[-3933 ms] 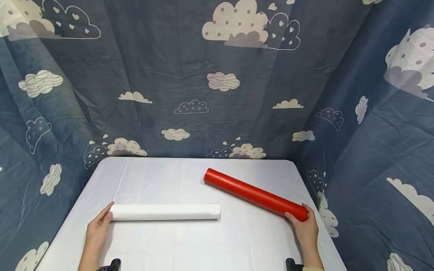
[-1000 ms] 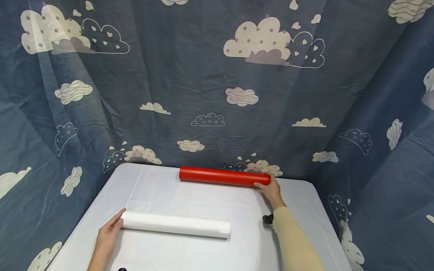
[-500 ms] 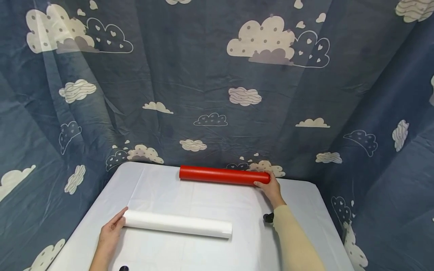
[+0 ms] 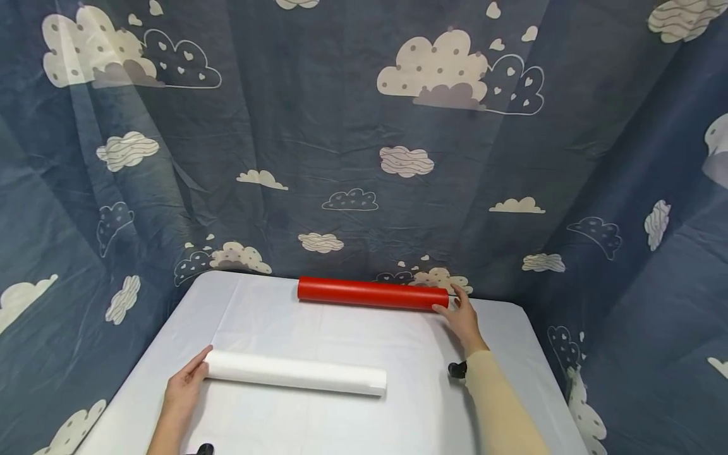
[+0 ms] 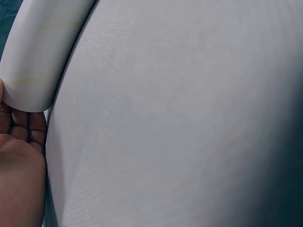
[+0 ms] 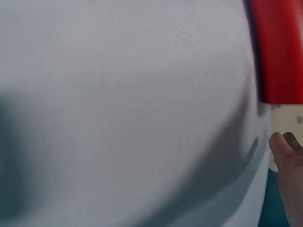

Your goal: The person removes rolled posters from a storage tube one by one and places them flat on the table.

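Observation:
A glossy red roll (image 4: 372,294) lies along the far edge of the table, its right end squared off in the right wrist view. Just off that end is my right hand (image 4: 465,321), thumb and fingers spread; the right wrist view shows a gap between the fingertips and the red roll (image 6: 281,52). Nearer to me and further left, a white roll (image 4: 296,373) lies slightly slanted on the table. My left hand (image 4: 183,388) holds its left end between thumb and fingers. In the left wrist view, part of the fingers is hidden behind the white roll (image 5: 40,56).
A white cloth covers the table (image 4: 341,430), which has rounded far corners. Dark blue curtains (image 4: 307,126) with cloud prints hang close behind and at both sides. A black wrist mount (image 4: 457,370) juts from the right wrist.
Earlier the right hand carried the red roll from a slant at the right to the far edge. Since half a second ago it has let go and drawn back rightward. The left hand keeps its hold.

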`<state>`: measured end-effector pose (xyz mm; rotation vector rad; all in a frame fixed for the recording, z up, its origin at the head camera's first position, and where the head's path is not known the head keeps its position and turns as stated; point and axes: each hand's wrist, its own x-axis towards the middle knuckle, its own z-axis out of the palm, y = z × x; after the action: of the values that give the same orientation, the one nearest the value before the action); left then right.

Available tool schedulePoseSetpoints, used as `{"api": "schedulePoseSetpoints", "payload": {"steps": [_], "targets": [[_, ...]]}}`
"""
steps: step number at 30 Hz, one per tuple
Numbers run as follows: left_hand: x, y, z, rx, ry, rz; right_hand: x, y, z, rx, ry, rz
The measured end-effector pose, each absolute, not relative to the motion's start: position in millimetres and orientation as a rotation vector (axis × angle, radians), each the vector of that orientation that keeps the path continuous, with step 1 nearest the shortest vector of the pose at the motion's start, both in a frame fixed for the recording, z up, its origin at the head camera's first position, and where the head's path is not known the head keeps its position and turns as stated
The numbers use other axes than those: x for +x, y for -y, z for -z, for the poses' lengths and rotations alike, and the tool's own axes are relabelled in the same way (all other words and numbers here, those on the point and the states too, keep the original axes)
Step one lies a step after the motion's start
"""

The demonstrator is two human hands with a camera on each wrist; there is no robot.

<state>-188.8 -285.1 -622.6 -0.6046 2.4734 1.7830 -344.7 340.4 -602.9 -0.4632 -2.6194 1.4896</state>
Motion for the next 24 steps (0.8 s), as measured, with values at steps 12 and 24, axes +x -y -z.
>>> {"api": "schedulePoseSetpoints", "payload": {"steps": [12,24], "targets": [[-188,285,622,-0.63,-2.45,-1.733,-284,-338,554,-0.41,2.349,-1.601],[-189,283,624,-0.663,-2.495,-1.66,-201,-259,522,-0.126,2.462,-1.47]]}}
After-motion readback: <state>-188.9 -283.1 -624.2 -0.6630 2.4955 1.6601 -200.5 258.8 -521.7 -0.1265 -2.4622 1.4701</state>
